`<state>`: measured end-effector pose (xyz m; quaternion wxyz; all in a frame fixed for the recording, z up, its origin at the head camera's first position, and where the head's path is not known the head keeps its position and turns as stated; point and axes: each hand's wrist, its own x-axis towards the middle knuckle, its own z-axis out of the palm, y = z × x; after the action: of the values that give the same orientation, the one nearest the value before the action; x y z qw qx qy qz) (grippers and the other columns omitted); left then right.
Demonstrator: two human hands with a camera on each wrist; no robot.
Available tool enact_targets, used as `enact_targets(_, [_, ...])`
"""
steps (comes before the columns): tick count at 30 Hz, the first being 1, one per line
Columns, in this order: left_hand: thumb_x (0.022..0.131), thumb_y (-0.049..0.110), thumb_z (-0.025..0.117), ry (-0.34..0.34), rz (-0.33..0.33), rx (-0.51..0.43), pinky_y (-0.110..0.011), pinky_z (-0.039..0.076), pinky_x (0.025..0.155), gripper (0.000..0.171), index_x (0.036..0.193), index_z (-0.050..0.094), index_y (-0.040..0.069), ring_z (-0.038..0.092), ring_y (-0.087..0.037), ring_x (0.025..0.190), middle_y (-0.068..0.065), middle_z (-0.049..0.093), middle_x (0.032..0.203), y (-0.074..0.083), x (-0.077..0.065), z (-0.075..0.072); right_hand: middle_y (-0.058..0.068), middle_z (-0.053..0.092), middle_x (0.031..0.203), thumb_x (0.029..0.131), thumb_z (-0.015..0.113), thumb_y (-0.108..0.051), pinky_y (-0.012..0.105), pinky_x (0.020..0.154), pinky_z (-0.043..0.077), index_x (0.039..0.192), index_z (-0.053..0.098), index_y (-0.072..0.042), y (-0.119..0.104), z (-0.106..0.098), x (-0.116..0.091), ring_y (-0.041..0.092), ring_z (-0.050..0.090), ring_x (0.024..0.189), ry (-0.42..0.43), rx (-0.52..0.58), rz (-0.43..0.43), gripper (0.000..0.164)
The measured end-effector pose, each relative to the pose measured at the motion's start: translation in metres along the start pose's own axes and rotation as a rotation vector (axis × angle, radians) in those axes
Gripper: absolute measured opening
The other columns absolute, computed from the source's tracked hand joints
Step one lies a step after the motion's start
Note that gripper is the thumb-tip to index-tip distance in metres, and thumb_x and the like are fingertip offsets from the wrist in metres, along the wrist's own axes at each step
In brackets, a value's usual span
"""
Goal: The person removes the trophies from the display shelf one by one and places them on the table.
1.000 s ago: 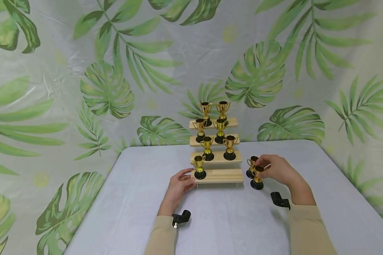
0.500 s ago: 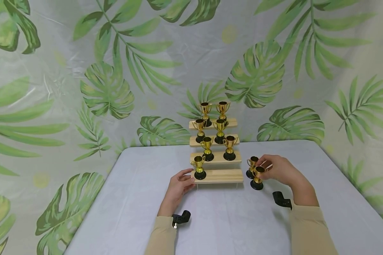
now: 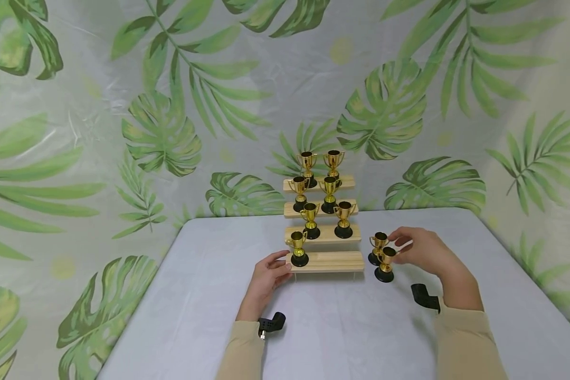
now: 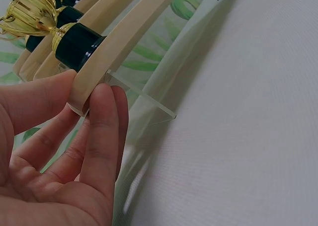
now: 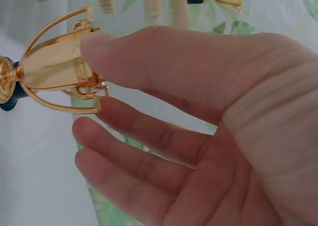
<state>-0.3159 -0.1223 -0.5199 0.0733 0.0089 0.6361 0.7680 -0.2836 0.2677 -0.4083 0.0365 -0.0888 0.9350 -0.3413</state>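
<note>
In the head view, my left hand (image 3: 266,278) holds the left end of the lowest wooden shelf (image 3: 334,262); the left wrist view shows thumb and fingers pinching the board's end (image 4: 82,89). A gold trophy (image 3: 298,248) with a black base stands on that shelf, near this hand. To the right of the stand, my right hand (image 3: 425,253) is beside a front trophy (image 3: 386,265), standing upright on the table. In the right wrist view its fingers are parted and the thumb overlaps the trophy's rim (image 5: 57,62); contact is unclear. Another trophy (image 3: 378,248) stands just behind.
The tiered stand's upper shelves (image 3: 294,234) bear several more gold trophies in pairs. A white cloth covers the table (image 3: 209,295). Behind it hangs a leaf-patterned sheet (image 3: 304,79). A small black camera (image 3: 425,296) sits at each wrist.
My right hand has shifted slightly right and its fingers have spread from the front trophy, which stays in place. My left hand keeps its hold on the shelf.
</note>
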Motion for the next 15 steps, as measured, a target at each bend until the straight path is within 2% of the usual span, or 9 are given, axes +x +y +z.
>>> enact_targets(7, [0.090, 0.003, 0.074, 0.014, -0.012, 0.000, -0.034, 0.059, 0.084, 0.046, 0.134, 0.063, 0.006, 0.066, -0.017, 0.083, -0.010, 0.062, 0.102, 0.000, 0.000, 0.001, 0.017, 0.061, 0.125, 0.084, 0.082, -0.024, 0.050, 0.082, 0.055, 0.132, 0.061, -0.009, -0.008, -0.004, -0.004, 0.037, 0.062, 0.112, 0.064, -0.016, -0.038, 0.054])
enact_targets(15, [0.090, 0.002, 0.074, 0.008, -0.006, -0.007, -0.036, 0.059, 0.085, 0.046, 0.135, 0.062, 0.005, 0.066, -0.018, 0.083, -0.010, 0.063, 0.101, -0.002, 0.002, 0.000, 0.018, 0.061, 0.128, 0.088, 0.079, -0.024, 0.051, 0.085, 0.054, 0.133, 0.060, -0.012, -0.016, -0.006, -0.005, 0.037, 0.062, 0.113, 0.118, 0.000, -0.072, 0.051])
